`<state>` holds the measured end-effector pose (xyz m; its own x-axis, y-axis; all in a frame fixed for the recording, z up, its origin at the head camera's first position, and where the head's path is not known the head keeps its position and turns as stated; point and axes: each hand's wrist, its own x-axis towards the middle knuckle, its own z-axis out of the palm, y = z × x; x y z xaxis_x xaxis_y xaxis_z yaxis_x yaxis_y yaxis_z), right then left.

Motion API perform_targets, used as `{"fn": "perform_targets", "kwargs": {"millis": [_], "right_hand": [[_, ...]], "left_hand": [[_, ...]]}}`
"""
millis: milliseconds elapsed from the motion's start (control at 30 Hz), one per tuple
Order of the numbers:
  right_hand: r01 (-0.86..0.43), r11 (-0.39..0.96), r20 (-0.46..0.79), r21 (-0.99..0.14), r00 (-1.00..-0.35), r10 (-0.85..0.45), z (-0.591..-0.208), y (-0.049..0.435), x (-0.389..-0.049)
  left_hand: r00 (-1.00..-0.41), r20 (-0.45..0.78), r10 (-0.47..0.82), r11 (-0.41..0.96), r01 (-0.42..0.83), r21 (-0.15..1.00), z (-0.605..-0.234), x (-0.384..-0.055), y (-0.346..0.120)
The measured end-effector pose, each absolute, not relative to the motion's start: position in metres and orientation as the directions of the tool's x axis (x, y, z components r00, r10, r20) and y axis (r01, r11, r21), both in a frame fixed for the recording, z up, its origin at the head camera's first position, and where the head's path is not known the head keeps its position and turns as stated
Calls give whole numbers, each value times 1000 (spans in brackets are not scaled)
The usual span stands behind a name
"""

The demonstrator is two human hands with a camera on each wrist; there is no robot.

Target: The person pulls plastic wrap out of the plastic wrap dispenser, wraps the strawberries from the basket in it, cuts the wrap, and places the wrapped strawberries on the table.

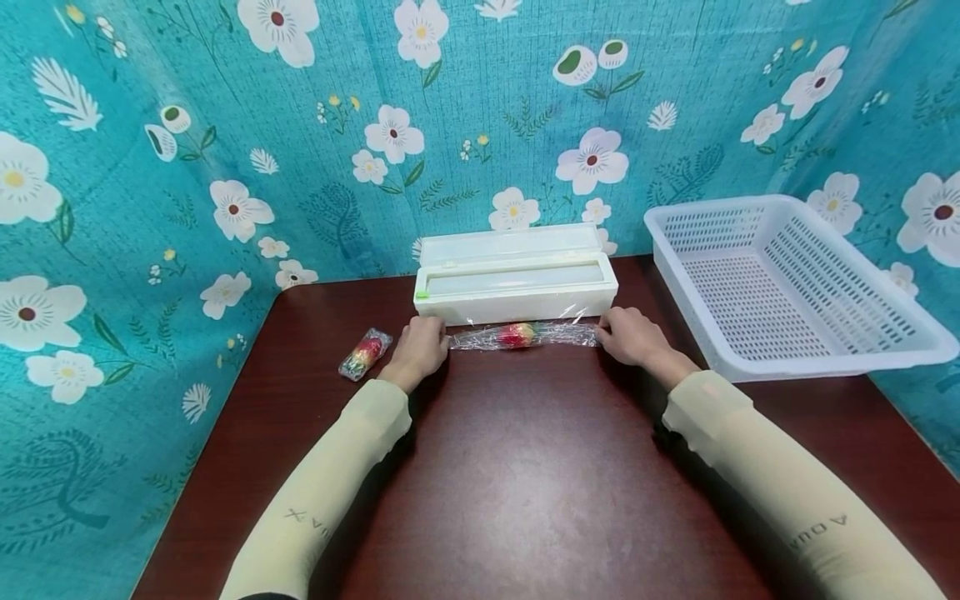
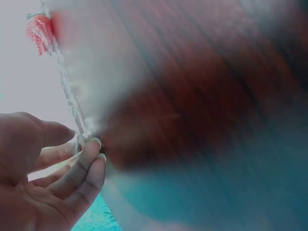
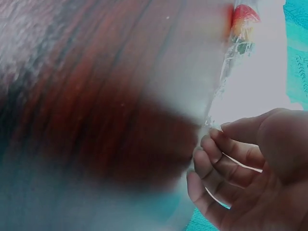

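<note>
In the head view, a red, yellow and green fruit-like item (image 1: 517, 335) lies wrapped in a stretched strip of cling film (image 1: 567, 334), just in front of a white cling film dispenser (image 1: 517, 302). My left hand (image 1: 422, 345) pinches the film's left end between thumb and fingers. At the right end, my right hand (image 1: 633, 335) pinches the film the same way. Both wrist views show the film running in a thin, gathered line from the fingertips (image 2: 91, 144) to the red item (image 2: 39, 33). A second wrapped item (image 1: 365, 354), red and yellow, lies left of my left hand.
The dispenser's clear lid (image 1: 510, 243) stands raised at the back, against a blue flowered cloth (image 1: 465, 117). A white perforated plastic basket (image 1: 738, 287) is on the right side of the dark red-brown table (image 1: 517, 467).
</note>
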<state>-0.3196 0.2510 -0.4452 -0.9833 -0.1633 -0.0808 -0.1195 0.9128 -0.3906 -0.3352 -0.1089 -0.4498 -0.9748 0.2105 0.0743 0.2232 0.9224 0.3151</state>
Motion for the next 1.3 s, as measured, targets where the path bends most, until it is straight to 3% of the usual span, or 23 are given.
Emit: {"fn": "perform_targets", "kwargs": {"millis": [333,600,933,1167,1300], "right_hand": [[-162,952,36,-258,-987,-158,-418,239,-313],[-289,941,157,-178,-952,-263,-368,199,-317],[-498,848,192,-182,-864,-466,-348,135,-349],[-633,716,116,-294,-767,-631,-362,85,-377],[-650,699,99,-298,-750,-654,-374,60,-386]], "left_hand": [[-974,102,200,893,224,390,-442,-334,-128],[-950,244,196,862,286,418,-425,-341,-149],[-923,255,290,833,374,408,-420,-372,-168],[-897,180,403,791,440,425,-427,-396,-175],[-893,142,428,793,446,414,-431,-402,-178]]}}
